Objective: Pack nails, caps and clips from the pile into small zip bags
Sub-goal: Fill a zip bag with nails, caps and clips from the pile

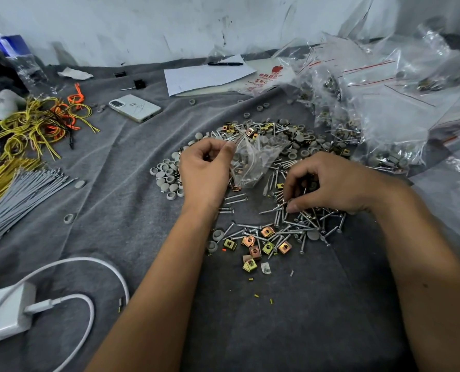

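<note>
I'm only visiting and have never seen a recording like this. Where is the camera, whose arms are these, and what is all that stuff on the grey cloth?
There is no machine: these are a person's two bare arms, filmed by a wide-angle camera worn on the head, looking down. The left hand pinches a small clear plastic zip bag that already has a few parts inside. The right hand has its fingers curled into a pile of silver metal nails, apparently picking some. On the grey cloth also lie round grey plastic caps and square yellow and copper-coloured metal clips. Filled clear bags are heaped far right; a white phone lies far left.
</note>
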`<control>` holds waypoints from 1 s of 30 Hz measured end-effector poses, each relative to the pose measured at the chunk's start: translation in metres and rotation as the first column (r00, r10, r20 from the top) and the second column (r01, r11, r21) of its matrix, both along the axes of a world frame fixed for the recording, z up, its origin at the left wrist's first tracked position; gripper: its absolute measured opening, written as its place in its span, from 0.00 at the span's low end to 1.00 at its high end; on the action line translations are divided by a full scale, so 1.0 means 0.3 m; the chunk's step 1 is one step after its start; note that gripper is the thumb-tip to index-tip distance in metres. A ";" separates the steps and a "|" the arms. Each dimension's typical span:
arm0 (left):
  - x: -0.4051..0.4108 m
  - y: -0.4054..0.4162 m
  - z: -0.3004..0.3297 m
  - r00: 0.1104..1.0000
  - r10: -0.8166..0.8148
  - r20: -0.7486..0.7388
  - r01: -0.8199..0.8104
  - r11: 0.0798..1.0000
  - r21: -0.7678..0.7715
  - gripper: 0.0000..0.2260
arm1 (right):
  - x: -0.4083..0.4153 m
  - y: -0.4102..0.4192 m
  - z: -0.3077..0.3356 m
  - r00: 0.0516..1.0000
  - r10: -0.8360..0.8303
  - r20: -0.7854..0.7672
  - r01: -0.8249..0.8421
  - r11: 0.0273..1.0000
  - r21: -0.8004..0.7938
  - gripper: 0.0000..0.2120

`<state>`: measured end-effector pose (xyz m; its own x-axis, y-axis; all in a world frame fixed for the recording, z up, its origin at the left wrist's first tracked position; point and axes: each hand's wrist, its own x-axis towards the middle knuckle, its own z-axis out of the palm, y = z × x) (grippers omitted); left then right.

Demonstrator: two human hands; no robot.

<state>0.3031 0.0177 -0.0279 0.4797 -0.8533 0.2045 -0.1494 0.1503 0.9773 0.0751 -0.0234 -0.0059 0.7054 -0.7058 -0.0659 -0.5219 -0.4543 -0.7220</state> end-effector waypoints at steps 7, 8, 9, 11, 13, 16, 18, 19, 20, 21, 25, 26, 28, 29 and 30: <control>-0.035 0.014 0.007 0.998 -0.047 0.052 0.048 0.999 -0.019 0.08 | 0.012 0.014 0.012 0.945 -0.162 0.282 0.222 0.955 -0.194 0.07; -0.045 0.019 0.009 0.994 -0.071 0.084 0.073 0.997 -0.025 0.08 | 0.018 0.018 0.017 0.904 -0.174 0.390 0.270 0.940 -0.207 0.08; -0.055 0.024 0.010 0.989 -0.097 0.116 0.100 0.995 -0.028 0.07 | 0.027 0.023 0.022 0.861 -0.169 0.480 0.301 0.930 -0.213 0.08; -0.074 0.030 0.012 0.978 -0.135 0.159 0.143 0.989 -0.040 0.07 | 0.054 0.040 0.025 0.808 -0.128 0.575 0.315 0.919 -0.237 0.08; -0.083 0.031 0.011 0.972 -0.157 0.173 0.166 0.985 -0.042 0.06 | 0.082 0.053 0.021 0.824 -0.108 0.556 0.315 0.904 -0.291 0.08; -0.082 0.030 0.007 0.977 -0.158 0.146 0.166 0.985 -0.047 0.05 | 0.094 0.056 0.015 0.866 -0.105 0.490 0.315 0.874 -0.369 0.07; -0.080 0.030 0.006 0.981 -0.155 0.120 0.163 0.985 -0.062 0.06 | 0.090 0.054 0.018 0.851 -0.110 0.513 0.335 0.867 -0.369 0.07; -0.079 0.030 0.006 0.982 -0.156 0.109 0.164 0.984 -0.068 0.06 | 0.086 0.054 0.018 0.839 -0.119 0.531 0.347 0.869 -0.352 0.07; -0.078 0.029 0.007 0.983 -0.157 0.100 0.164 0.984 -0.069 0.06 | 0.082 0.053 0.019 0.826 -0.130 0.548 0.355 0.876 -0.328 0.06; -0.077 0.028 0.008 0.984 -0.153 0.094 0.159 0.985 -0.066 0.06 | 0.075 0.050 0.020 0.819 -0.141 0.557 0.357 0.884 -0.301 0.06; -0.070 0.022 0.010 0.990 -0.126 0.063 0.129 0.990 -0.050 0.06 | 0.020 0.035 0.041 0.917 -0.061 0.393 0.142 0.973 -0.180 0.06; -0.068 0.020 0.010 0.991 -0.122 0.057 0.124 0.991 -0.046 0.07 | 0.004 0.033 0.047 0.956 -0.004 0.294 0.045 0.990 -0.131 0.06; -0.063 0.016 0.009 0.992 -0.116 0.038 0.118 0.992 -0.044 0.08 | -0.025 0.028 0.054 0.990 0.083 0.117 -0.079 0.996 -0.034 0.05; -0.061 0.015 0.008 0.993 -0.116 0.030 0.117 0.992 -0.043 0.08 | -0.039 0.026 0.057 0.992 0.101 0.069 -0.102 0.995 0.000 0.05; -0.059 0.014 0.006 0.993 -0.115 0.028 0.116 0.992 -0.041 0.09 | -0.051 0.024 0.061 0.993 0.115 0.039 -0.117 0.993 0.027 0.06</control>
